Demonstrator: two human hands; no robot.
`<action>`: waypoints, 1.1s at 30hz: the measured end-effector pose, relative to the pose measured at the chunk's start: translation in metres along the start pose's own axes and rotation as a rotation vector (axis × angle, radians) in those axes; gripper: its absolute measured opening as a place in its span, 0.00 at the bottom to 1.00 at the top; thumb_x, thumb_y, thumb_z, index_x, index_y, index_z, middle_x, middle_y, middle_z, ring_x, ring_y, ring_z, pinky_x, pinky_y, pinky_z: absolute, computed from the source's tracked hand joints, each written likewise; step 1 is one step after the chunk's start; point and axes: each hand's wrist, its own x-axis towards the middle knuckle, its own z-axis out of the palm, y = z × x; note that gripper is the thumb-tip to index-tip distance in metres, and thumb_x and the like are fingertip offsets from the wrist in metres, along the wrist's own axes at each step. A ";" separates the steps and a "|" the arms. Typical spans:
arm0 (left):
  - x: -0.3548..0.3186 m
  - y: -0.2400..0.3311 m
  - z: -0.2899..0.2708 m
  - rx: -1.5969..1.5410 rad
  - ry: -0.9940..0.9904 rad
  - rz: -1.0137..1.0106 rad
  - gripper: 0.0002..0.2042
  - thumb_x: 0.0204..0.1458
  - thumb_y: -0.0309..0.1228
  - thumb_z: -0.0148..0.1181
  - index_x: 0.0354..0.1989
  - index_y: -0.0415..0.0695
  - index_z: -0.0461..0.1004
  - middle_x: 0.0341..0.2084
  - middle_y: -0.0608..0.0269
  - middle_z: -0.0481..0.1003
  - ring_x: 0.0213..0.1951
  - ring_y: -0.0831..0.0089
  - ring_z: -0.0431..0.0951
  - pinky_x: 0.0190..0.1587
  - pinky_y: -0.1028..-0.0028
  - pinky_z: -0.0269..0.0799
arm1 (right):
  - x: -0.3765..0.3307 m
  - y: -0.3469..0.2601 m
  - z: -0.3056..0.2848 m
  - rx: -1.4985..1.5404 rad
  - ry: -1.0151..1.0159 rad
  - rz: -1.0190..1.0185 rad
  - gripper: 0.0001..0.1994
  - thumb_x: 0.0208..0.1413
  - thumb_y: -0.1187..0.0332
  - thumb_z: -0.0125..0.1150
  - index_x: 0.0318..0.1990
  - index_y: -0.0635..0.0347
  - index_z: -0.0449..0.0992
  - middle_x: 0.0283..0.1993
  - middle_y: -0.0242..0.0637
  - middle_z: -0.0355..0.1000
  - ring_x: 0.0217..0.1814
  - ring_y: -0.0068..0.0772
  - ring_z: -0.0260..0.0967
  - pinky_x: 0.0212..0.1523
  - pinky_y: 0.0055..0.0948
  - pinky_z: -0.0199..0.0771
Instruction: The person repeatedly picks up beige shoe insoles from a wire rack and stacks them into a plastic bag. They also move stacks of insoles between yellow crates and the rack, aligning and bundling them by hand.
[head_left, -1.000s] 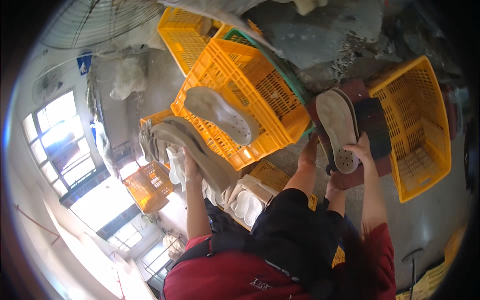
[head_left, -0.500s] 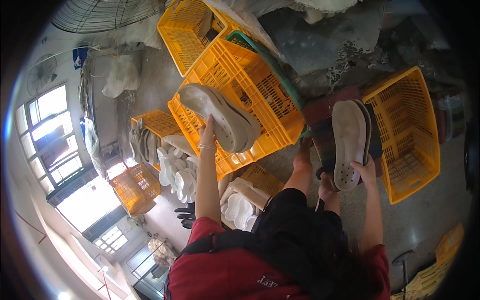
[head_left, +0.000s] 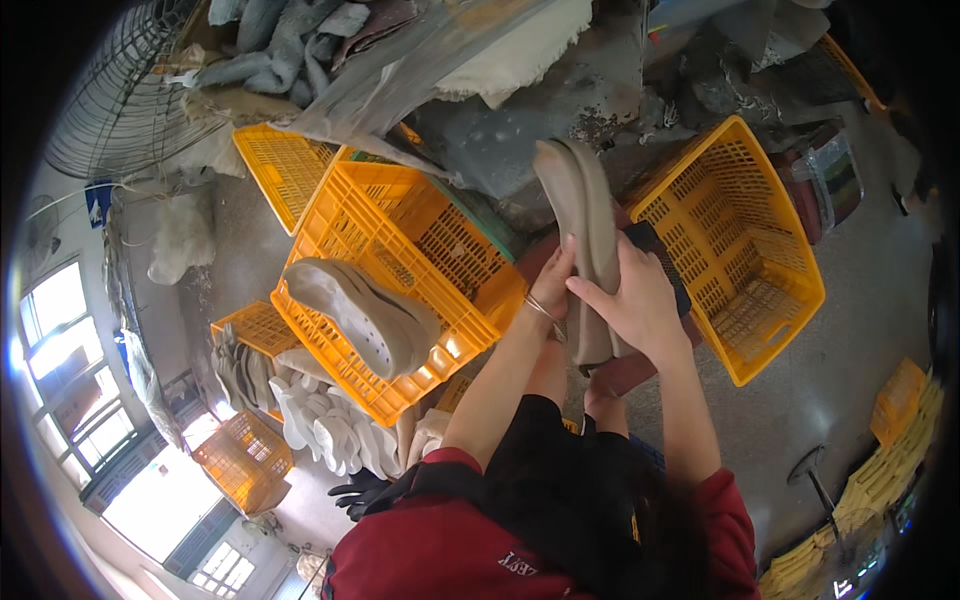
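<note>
Two grey-beige shoe soles (head_left: 575,200) stand together, turned on edge in front of me, above the dark and maroon mat between the crates. My left hand (head_left: 552,285) closes on their near left side. On the right side, my right hand (head_left: 632,300) wraps round the same soles, its thumb lying across them toward the left hand. Another stack of grey-beige soles (head_left: 355,315), with small holes at one end, rests on the rim of an upturned-looking yellow crate (head_left: 385,215) to the left. No hand touches that stack.
A second yellow crate (head_left: 740,250) stands close on the right. White soles (head_left: 335,425) are heaped at the lower left, near more grey soles (head_left: 238,368) and a black glove-like thing (head_left: 358,490). A wire fan (head_left: 120,100) and plastic-covered material (head_left: 480,100) lie beyond.
My left hand has let go of the stack on the left crate and moved right to the other soles. My right hand has shifted its grip, and those soles are now on edge.
</note>
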 end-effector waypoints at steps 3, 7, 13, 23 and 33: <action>0.014 0.020 -0.014 -0.157 -0.235 -0.033 0.29 0.62 0.54 0.47 0.64 0.46 0.62 0.57 0.60 0.70 0.56 0.67 0.72 0.59 0.63 0.69 | 0.026 -0.006 -0.005 0.160 -0.042 -0.116 0.37 0.46 0.54 0.67 0.62 0.63 0.63 0.52 0.53 0.72 0.53 0.54 0.71 0.53 0.44 0.70; 0.020 0.053 -0.009 -0.172 -0.168 -0.006 0.25 0.62 0.51 0.48 0.62 0.48 0.65 0.55 0.59 0.71 0.55 0.64 0.73 0.59 0.61 0.69 | 0.059 -0.018 -0.008 0.435 -0.130 -0.115 0.35 0.46 0.52 0.65 0.61 0.60 0.66 0.52 0.53 0.73 0.54 0.54 0.71 0.53 0.44 0.70; 0.053 0.106 -0.008 -0.378 -0.116 -0.136 0.22 0.61 0.46 0.50 0.58 0.46 0.69 0.51 0.56 0.75 0.51 0.61 0.76 0.57 0.58 0.71 | 0.133 -0.046 -0.022 0.202 -0.206 -0.016 0.29 0.45 0.47 0.61 0.45 0.65 0.78 0.46 0.55 0.75 0.51 0.54 0.73 0.51 0.42 0.72; 0.091 0.132 -0.011 -0.591 -0.267 -0.164 0.25 0.63 0.49 0.47 0.60 0.43 0.67 0.55 0.52 0.71 0.55 0.57 0.74 0.58 0.55 0.70 | 0.195 -0.035 -0.012 0.155 -0.171 -0.116 0.26 0.45 0.54 0.61 0.45 0.69 0.76 0.41 0.54 0.76 0.44 0.49 0.75 0.46 0.36 0.73; 0.022 0.082 -0.006 -0.272 0.150 -0.088 0.21 0.62 0.41 0.52 0.60 0.45 0.65 0.52 0.57 0.73 0.52 0.62 0.74 0.57 0.59 0.71 | 0.070 -0.024 -0.020 0.522 -0.048 -0.264 0.26 0.46 0.64 0.62 0.54 0.66 0.70 0.39 0.54 0.75 0.41 0.52 0.75 0.41 0.38 0.74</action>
